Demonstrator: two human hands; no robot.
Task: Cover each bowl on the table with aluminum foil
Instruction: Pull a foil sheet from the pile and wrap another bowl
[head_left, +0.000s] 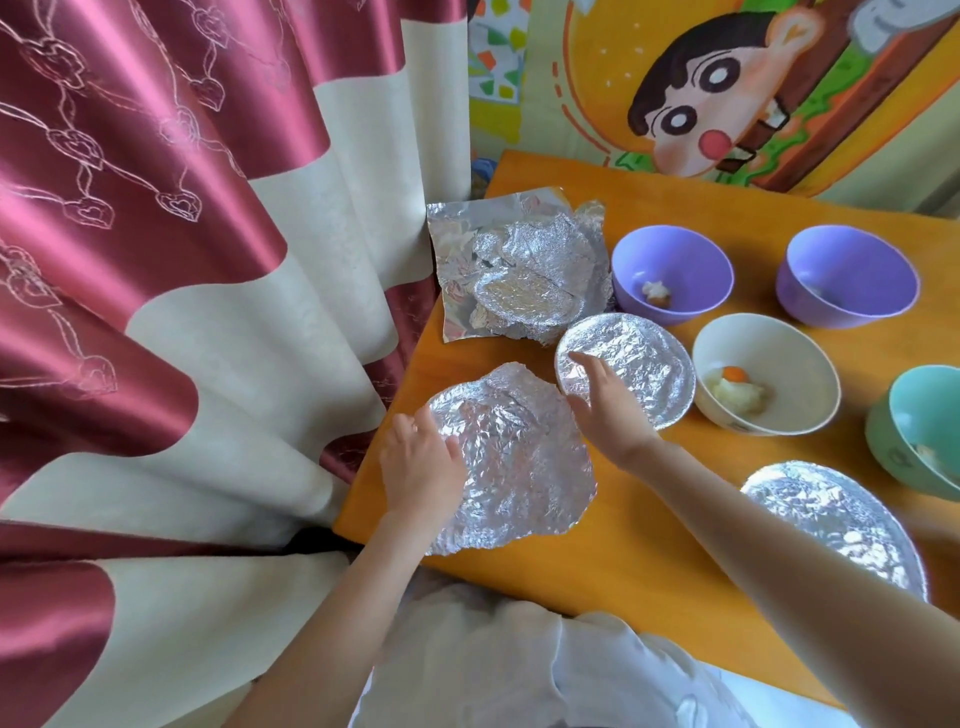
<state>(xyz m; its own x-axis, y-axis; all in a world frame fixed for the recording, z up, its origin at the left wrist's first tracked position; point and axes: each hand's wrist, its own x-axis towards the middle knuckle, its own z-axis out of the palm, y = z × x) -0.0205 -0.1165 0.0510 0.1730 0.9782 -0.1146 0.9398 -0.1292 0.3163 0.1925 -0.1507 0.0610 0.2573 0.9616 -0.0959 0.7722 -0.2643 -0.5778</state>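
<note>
- left hand (421, 462) is down on the left edge of a crumpled foil sheet (519, 467), thumb on top, fingers curled at the rim of it, so it's gripping that edge.
- right hand (608, 405) is open, fingers straight, with the fingertips resting on the near-left rim of a covered bowl (639, 364); the thumb is just at the sheet's right edge.
- the foil sheet lies loose and wrinkled on the near-left part of the table (649, 530), between the 2 hands, with no bowl showing under it.
- the covered bowl sits just beyond the sheet, its foil pulled flat across the top.
- behind it, at the table's far-left corner, there's a foil pile (519, 270) of rumpled pieces, hanging a little past the edge.
- uncovered: a left purple bowl (672, 260) beside the pile, a right purple bowl (847, 275) further along, and a white bowl (769, 338) with bits of food, touching or almost touching the covered one.
- a green bowl (919, 426) is cut off by the right border, also open on top.
- a second covered bowl (836, 525) sits near the right forearm, foil on.
- a red and cream curtain (156, 260) hangs on the left, and a cartoon picture (727, 93) fills the wall beyond.
</note>
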